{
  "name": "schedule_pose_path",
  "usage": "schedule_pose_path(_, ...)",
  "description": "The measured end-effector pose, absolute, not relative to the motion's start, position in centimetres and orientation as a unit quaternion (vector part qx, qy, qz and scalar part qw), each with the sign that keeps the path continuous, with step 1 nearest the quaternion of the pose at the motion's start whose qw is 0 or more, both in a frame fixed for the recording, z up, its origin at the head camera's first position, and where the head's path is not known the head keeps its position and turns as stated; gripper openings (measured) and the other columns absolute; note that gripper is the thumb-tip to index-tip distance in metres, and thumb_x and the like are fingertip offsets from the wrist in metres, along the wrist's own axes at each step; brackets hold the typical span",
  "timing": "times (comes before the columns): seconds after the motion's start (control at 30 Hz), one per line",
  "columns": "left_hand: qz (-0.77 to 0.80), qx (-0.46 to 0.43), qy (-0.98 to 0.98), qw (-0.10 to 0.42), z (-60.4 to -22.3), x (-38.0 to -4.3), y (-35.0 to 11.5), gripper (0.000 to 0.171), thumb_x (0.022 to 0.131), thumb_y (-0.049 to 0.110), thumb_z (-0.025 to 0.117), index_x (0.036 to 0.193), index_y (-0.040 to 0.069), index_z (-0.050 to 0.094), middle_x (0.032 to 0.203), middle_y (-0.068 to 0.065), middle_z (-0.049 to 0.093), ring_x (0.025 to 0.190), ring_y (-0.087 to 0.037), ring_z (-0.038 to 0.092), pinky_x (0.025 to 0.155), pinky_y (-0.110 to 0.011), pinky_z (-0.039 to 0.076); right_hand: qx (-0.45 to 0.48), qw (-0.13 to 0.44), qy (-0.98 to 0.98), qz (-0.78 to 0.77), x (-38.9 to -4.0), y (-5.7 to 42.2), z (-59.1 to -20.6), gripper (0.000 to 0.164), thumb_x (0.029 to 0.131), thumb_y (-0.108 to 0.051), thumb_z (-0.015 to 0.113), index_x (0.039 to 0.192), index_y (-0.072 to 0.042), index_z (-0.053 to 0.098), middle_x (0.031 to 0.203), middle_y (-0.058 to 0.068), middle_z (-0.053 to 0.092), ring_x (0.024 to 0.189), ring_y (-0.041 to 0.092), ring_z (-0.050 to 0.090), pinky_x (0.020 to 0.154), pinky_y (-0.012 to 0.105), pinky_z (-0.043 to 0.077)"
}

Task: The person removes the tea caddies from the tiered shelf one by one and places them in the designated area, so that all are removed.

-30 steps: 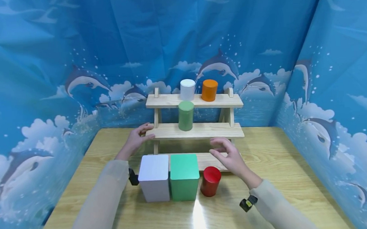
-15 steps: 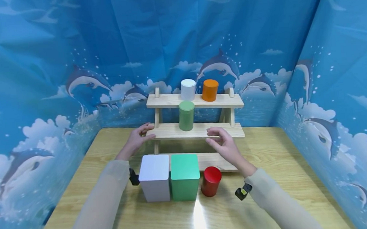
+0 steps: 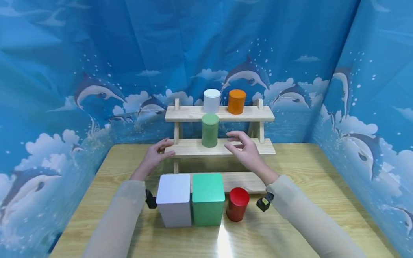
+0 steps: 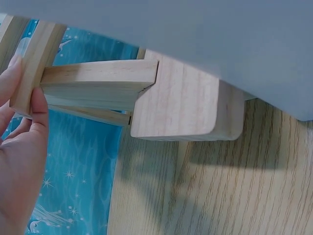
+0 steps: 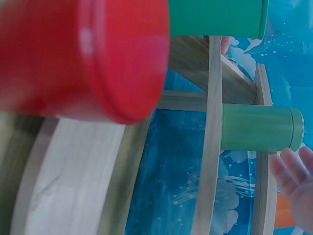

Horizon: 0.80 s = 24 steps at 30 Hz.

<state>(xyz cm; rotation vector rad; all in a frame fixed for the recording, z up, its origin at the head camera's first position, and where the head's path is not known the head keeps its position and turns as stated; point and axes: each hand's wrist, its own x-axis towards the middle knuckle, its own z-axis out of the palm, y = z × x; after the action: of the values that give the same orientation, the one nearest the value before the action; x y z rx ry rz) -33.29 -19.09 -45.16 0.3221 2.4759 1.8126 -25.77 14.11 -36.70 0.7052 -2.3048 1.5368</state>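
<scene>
My left hand [image 3: 153, 156] grips the left end of the middle board of a three-tier wooden display stand [image 3: 181, 149]. In the left wrist view, thumb and fingers pinch that board's end [image 4: 38, 68] from both sides. A light green cylindrical canister [image 3: 209, 131] stands upright at the centre of the middle board. My right hand [image 3: 247, 152] hovers just to its right, over the board's front edge, fingers spread and holding nothing. From the right wrist, the fingertips [image 5: 288, 156] appear close by the canister's lid end.
On the top board stand a white canister [image 3: 211, 101] and an orange canister [image 3: 236, 102]. In front of the stand are a white square tin [image 3: 174, 208], a green square tin [image 3: 208, 207] and a red canister [image 3: 237, 206], below my right forearm's left side. Dolphin-print curtains [image 3: 201, 38] enclose the table.
My right hand has moved forward, up and slightly left, from above the lowest board to beside the light green canister. My left hand keeps its hold on the middle board.
</scene>
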Motion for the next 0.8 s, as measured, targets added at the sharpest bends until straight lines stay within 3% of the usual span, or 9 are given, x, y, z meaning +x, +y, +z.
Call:
schedule_pose_path(0.2,0.584,0.107,0.804,0.023,-45.1,-33.3,-19.0,0.058,0.08,0.038,0.073,0.128,0.01,0.055,0.15,-0.006,0.026,0.132,-0.03,0.03,0.106,-0.043,0.03,0.228,0.137,-0.812,0.52,-28.4,13.8,-37.5,0.037,0.09,-0.021,0.063,0.124,-0.01,0.054,0.125,0.008,0.053,0.109,0.028,0.055,0.088,0.038,0.049)
schedule_pose_path(0.3,0.584,0.105,0.805,0.022,-45.2,-33.4,-19.0,0.059,0.079,0.039,0.073,0.127,0.009,0.056,0.15,-0.006,0.027,0.132,-0.03,0.03,0.106,-0.043,0.03,0.225,0.134,-0.811,0.523,-29.1,13.5,-37.3,0.041,0.09,-0.025,0.063,0.126,-0.009,0.052,0.127,0.008,0.051,0.11,0.03,0.054,0.089,0.039,0.048)
schedule_pose_path(0.8,0.578,0.106,0.809,0.024,-45.3,-33.3,-19.2,0.055,0.081,0.036,0.071,0.128,0.01,0.056,0.15,-0.006,0.026,0.131,-0.031,0.031,0.103,-0.045,0.034,0.187,0.161,-0.821,0.514,-31.2,11.7,-36.7,0.045,0.088,-0.019,0.066,0.127,-0.006,0.049,0.127,0.015,0.045,0.112,0.034,0.05,0.085,0.039,0.05)
